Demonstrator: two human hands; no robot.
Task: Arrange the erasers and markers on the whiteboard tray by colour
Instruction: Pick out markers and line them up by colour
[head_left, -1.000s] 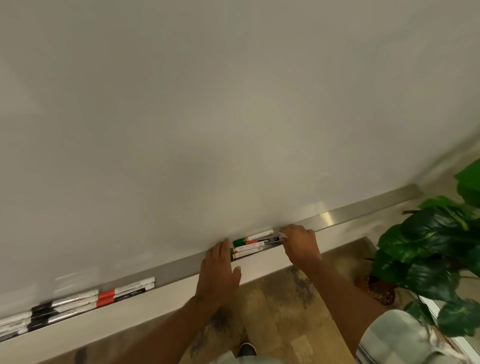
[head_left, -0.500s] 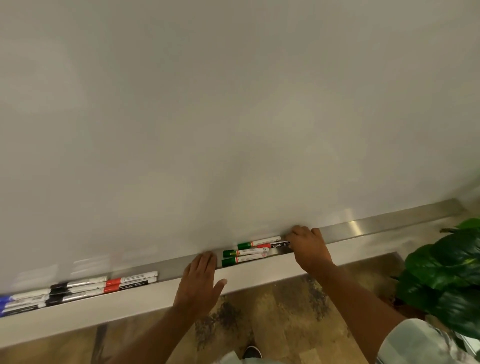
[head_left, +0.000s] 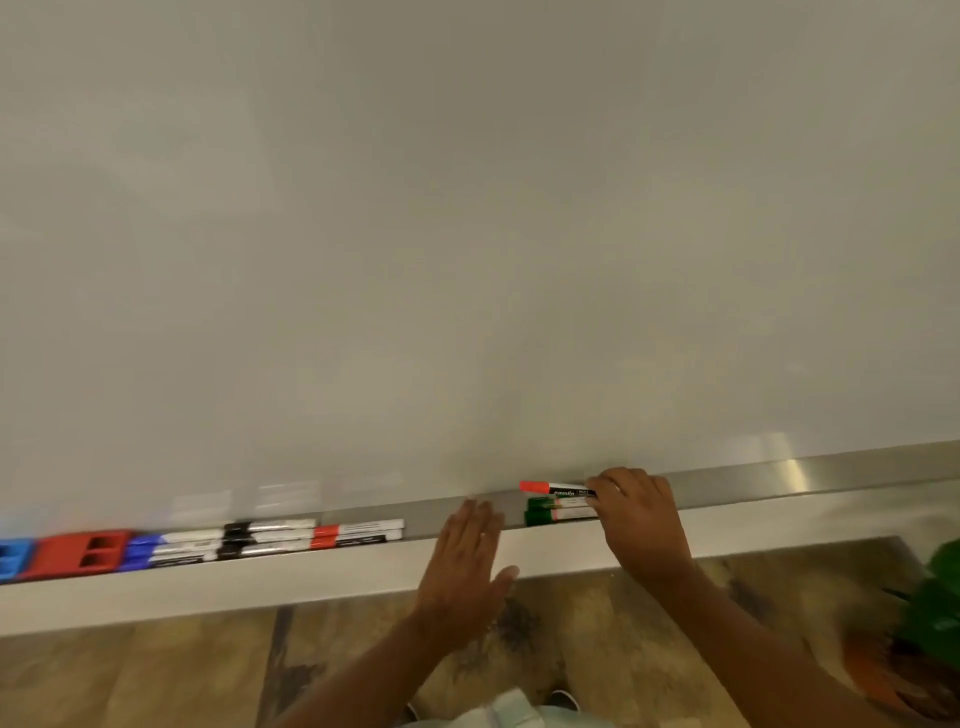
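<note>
My right hand (head_left: 641, 514) grips a red-capped marker (head_left: 553, 489) by its tail and holds it just above the metal whiteboard tray (head_left: 779, 475). Under it two green markers (head_left: 556, 510) lie in the tray. My left hand (head_left: 465, 551) rests flat and open on the tray's front lip, left of the green ones. Farther left in the tray lie red markers (head_left: 358, 534), black markers (head_left: 267, 538), blue markers (head_left: 171, 548), a red eraser (head_left: 78, 553) and a blue eraser (head_left: 11, 558) at the frame's edge.
The white board (head_left: 467, 234) fills the upper view. A potted green plant (head_left: 930, 623) stands on the patterned floor at the lower right. The tray runs on bare to the right of my right hand.
My right hand has lifted the red marker out of the green group. The view has swung left, bringing the erasers and blue markers into sight. My left hand stays on the lip.
</note>
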